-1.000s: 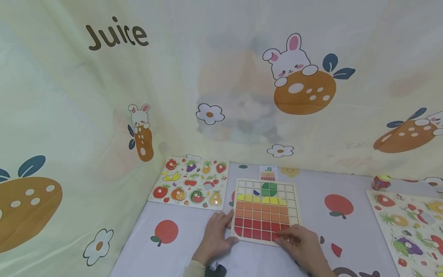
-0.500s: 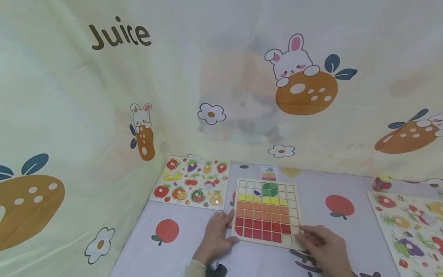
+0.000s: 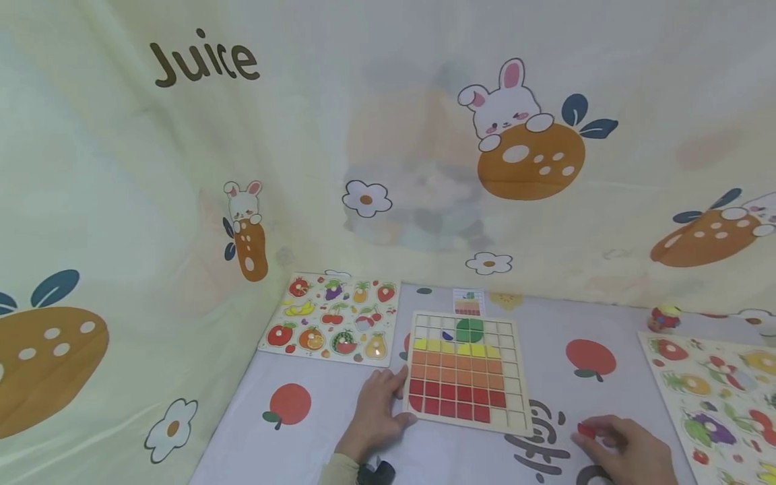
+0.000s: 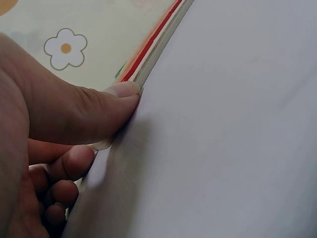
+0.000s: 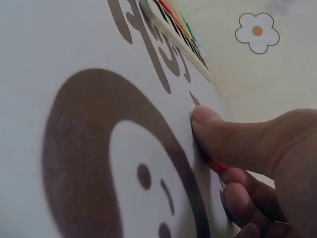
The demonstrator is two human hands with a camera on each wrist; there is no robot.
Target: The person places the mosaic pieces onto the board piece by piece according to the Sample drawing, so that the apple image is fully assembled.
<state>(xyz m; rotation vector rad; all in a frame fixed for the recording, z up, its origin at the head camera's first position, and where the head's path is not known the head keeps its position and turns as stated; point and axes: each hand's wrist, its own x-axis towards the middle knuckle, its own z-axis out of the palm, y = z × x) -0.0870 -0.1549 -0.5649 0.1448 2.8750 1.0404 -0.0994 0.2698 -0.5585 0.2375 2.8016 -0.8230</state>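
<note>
A wooden grid board (image 3: 520, 404) lies on the cloth, filled with rows of red, orange and yellow tiles. Above these rows sit green tiles (image 3: 469, 330) and a small blue piece (image 3: 447, 335). My left hand (image 3: 376, 411) holds the board's near left corner, index finger on the left side and thumb on the near edge. To the right of the board, my right hand (image 3: 627, 444) pinches a red tile (image 3: 585, 431) between thumb and fingers, low over the cloth. The right wrist view shows only a sliver of this red tile (image 5: 217, 167) below the thumb.
A small picture card (image 3: 469, 303) lies behind the board. One fruit puzzle board (image 3: 330, 320) is at the back left, another (image 3: 715, 404) at the right. A small red and yellow figure (image 3: 665, 318) stands at the back right. Printed curtains rise behind and left.
My right hand has left a red tile in the second row from the bottom, moved right off the board and picked up the red tile from the cloth. My left hand stays put.
</note>
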